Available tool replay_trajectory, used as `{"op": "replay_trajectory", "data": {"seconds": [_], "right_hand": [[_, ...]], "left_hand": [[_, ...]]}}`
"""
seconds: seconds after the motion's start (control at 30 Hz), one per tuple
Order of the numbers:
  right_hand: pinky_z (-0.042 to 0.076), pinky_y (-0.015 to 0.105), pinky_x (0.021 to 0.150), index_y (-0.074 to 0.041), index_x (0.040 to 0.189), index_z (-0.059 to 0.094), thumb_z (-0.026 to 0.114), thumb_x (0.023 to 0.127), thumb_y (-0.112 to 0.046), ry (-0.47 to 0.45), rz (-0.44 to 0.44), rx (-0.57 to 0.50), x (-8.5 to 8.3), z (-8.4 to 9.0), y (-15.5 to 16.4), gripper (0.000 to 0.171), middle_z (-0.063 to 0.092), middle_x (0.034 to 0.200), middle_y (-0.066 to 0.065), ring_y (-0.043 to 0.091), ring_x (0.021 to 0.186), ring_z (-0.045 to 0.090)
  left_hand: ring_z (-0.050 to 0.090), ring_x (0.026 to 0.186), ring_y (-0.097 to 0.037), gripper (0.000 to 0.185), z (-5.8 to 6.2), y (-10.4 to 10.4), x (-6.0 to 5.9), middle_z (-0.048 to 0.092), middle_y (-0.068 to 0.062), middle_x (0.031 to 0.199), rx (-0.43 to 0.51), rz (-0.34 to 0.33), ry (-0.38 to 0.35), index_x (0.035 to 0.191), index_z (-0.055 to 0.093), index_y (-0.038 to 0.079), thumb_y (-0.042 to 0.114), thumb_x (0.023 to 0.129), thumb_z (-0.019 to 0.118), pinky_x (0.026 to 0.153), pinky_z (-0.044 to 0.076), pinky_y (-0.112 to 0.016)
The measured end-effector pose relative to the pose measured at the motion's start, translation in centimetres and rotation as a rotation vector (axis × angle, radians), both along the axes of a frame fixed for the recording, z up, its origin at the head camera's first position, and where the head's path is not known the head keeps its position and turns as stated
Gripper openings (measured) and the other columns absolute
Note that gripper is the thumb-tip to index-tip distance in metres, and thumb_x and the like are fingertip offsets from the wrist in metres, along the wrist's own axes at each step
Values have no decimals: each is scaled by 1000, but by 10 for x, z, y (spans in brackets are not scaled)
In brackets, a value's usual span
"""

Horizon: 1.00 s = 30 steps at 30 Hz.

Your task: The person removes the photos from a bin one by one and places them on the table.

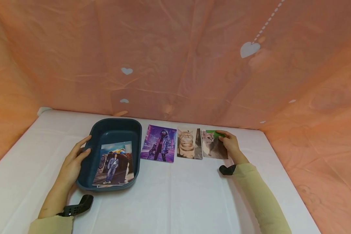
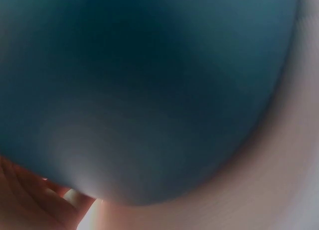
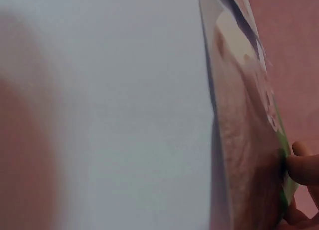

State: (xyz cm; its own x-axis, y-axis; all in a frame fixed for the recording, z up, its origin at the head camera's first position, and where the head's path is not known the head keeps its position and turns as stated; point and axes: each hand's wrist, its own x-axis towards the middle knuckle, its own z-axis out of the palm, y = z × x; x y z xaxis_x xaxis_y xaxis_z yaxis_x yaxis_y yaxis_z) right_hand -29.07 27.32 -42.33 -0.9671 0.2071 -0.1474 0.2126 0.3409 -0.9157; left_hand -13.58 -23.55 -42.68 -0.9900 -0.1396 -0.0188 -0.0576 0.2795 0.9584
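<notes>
The right hand (image 1: 229, 143) has its grip pinched on the right edge of the grey kitten photo (image 1: 213, 149), rightmost in a row of three on the table (image 1: 175, 195). The left hand (image 1: 73, 162) curls round the left rim of the blue tray (image 1: 114, 125), steadying it. This looks like the pick-up step; the next move calls for carrying the photo clear over its neighbours to the tray.

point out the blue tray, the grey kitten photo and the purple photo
blue tray (image 1: 116, 124): head view, on the far rim, bare of photos.
grey kitten photo (image 1: 212, 146): head view, on the kitten's body, left of the right hand's fingers.
purple photo (image 1: 159, 143): head view, on the standing figure at the middle of the print.
</notes>
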Motion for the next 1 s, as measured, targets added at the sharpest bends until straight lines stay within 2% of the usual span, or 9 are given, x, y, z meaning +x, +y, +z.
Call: {"op": "replay_trajectory", "data": {"seconds": [0.13, 0.33, 0.53, 0.7, 0.8, 0.87, 0.93, 1.0], "right_hand": [[31, 40, 111, 2, 133, 53, 50, 95, 0, 4, 3, 28, -2, 0, 2, 39, 45, 144, 19, 28, 134, 37], [35, 40, 107, 0, 136, 52, 51, 96, -7, -20, -13, 2, -1, 2, 6, 40, 45, 143, 21, 29, 130, 42], [39, 37, 97, 0, 137, 51, 51, 96, -13, -32, -19, 65, 3, 8, 10, 42, 47, 142, 22, 31, 121, 46], [41, 29, 87, -3, 137, 52, 52, 96, -16, -49, -68, 71, 5, 11, 9, 43, 49, 140, 20, 28, 114, 48], [42, 23, 80, -1, 132, 56, 56, 93, -15, -12, -126, 35, 5, 10, 4, 41, 58, 125, 16, 19, 103, 51], [42, 20, 76, 1, 129, 59, 58, 91, -12, 32, -160, 4, 4, 10, -1, 40, 62, 108, 7, 13, 95, 50], [43, 20, 76, 2, 125, 61, 62, 89, -10, 70, -181, -18, 3, 10, -7, 38, 60, 96, -1, 10, 91, 50], [43, 21, 83, 2, 125, 62, 62, 89, -10, 88, -182, -33, 3, 11, -14, 38, 61, 94, -3, 11, 96, 51]], "left_hand": [[6, 141, -49, 53, 0, 0, 1, 9, -21, 159, 4, 1, 5, 154, 22, 21, 34, 104, 36, 107, 4, -71], [4, 142, -49, 53, 0, 0, 1, 8, -20, 159, 7, 0, 19, 153, 23, 21, 33, 104, 36, 107, 3, -71], [8, 140, -50, 53, 1, 1, 0, 11, -23, 158, -3, 0, 18, 153, 23, 21, 33, 104, 36, 106, 6, -71], [10, 139, -52, 53, 1, 1, 0, 12, -25, 157, -12, 2, 11, 153, 23, 20, 33, 104, 35, 105, 6, -72], [11, 139, -52, 53, 1, 1, 0, 12, -25, 157, -19, 5, 6, 153, 23, 20, 33, 104, 35, 105, 7, -73], [11, 138, -52, 53, 1, 1, 0, 13, -26, 157, -21, 7, 5, 153, 23, 20, 33, 104, 35, 105, 8, -72], [12, 138, -51, 53, 1, 1, 0, 13, -26, 157, -21, 8, 6, 153, 23, 20, 33, 104, 35, 105, 8, -72], [12, 138, -52, 53, 1, 2, 0, 13, -26, 156, -20, 8, 6, 153, 23, 20, 33, 104, 34, 105, 8, -72]]}}
